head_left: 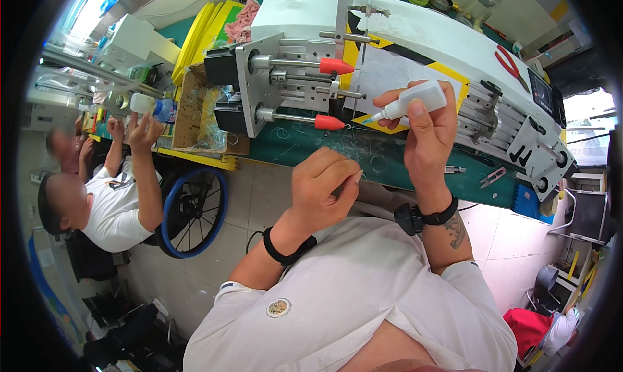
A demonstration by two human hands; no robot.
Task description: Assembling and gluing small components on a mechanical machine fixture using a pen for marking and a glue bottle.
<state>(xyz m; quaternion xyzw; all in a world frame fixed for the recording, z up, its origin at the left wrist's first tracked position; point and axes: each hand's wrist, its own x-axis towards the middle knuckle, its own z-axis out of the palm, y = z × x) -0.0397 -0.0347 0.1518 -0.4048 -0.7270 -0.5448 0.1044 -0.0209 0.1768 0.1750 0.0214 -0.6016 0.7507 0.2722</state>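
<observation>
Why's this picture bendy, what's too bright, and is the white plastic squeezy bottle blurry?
In the head view, the fisheye lens bends edges; pale floor tiles at right look washed out; the white plastic squeeze bottle in the right hand looks fairly sharp.

The left hand [323, 185] curls inward, its fingers [332, 170] bent. Farther forward, the right hand [431, 128] grips, its thumb [420, 119] extended.

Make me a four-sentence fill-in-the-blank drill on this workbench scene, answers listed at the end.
1. The person grips the white bottle in the ____ hand.
2. The wristband just behind the person's left hand is ____.
3. The two cone-shaped tips on the metal rods are ____.
4. The large spoked wheel on the left has a ____ outer ring.

Missing words: right; black; red; blue.
</observation>
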